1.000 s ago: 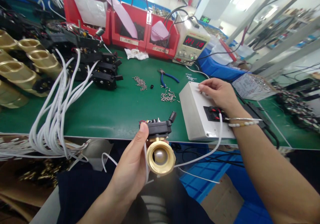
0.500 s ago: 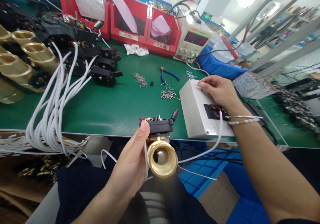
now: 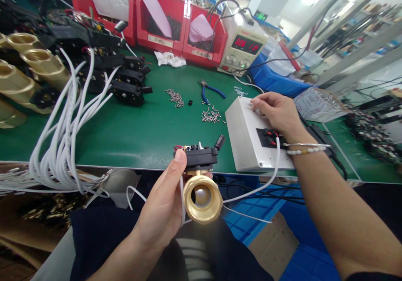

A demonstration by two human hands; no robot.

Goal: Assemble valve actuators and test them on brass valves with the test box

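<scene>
My left hand [image 3: 163, 201] is closed round a brass ball valve [image 3: 203, 215], its threaded mouth facing me and a metallic ball showing inside. On top of the valve sits a black actuator [image 3: 201, 158] with exposed wires and parts, and my thumb presses against its left side. My right hand [image 3: 276, 111] rests over a grey box [image 3: 246, 147], thumb and finger pinched at a small metal switch lever [image 3: 254, 109] that they partly cover. A white cable [image 3: 276, 168] runs from the black terminal [image 3: 265, 137] on the box down towards the valve.
Loose screws [image 3: 211, 115], blue-handled cutters [image 3: 213, 90] and a small black part [image 3: 190, 102] lie on the green bench. Behind stand red bins [image 3: 160, 42] and a power supply [image 3: 240, 48]. More brass valves [image 3: 44, 65] with white cables [image 3: 73, 117] crowd the left.
The red digits on the power supply have changed. Both hands keep their places, with the valve still held; the whole view has shifted slightly.
</scene>
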